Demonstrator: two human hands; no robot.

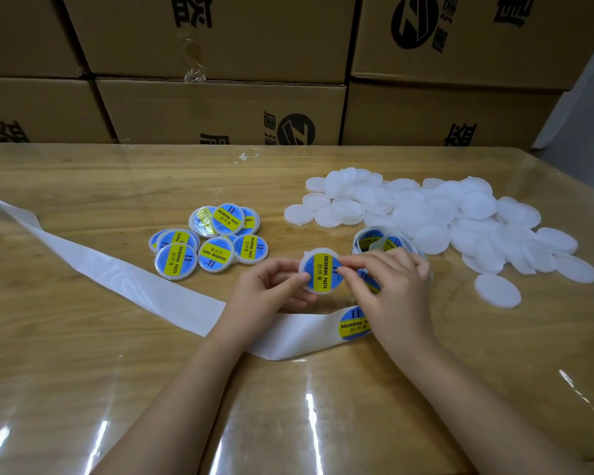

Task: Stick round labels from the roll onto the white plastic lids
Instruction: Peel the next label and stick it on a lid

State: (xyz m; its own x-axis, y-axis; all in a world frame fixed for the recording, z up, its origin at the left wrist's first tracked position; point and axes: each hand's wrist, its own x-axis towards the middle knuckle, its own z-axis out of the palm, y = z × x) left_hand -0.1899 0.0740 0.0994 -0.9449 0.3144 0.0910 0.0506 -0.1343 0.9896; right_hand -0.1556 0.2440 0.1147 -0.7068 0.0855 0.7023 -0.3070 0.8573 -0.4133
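Forearms: both bare, coming in from the bottom edge and meeting over mid-table point(83, 371).
L hand point(271, 286): fingers curled under the held lid point(308, 259), thumb tip on its left face. Grips it off the wood, face tilted toward cam.
R hand point(391, 279): thumb + forefinger pinch the lid's right rim, tips on the sticker. Other fingers loosely bent, just in front of the roll point(378, 240).
Held lid: round white plastic w/ small tab at top. Round blue/yellow label point(324, 269) covers its face, reads "SOLDERING PASTE".
Roll: loose coil just behind R hand, labels showing inside.
Backing strip point(117, 269): white, glossy, passes under both wrists and trails off to far left. Next label point(354, 323) sits on it by R wrist.
Done lids point(213, 238): overlapping cluster left of hands, labels up.
Blank lids point(460, 217): big loose heap right + back, translucent white discs, some stacked.
Table: wood grain under clear shiny film, glare streaks.
Cartons point(220, 108): brown cardboard w/ black print, stacked behind table.
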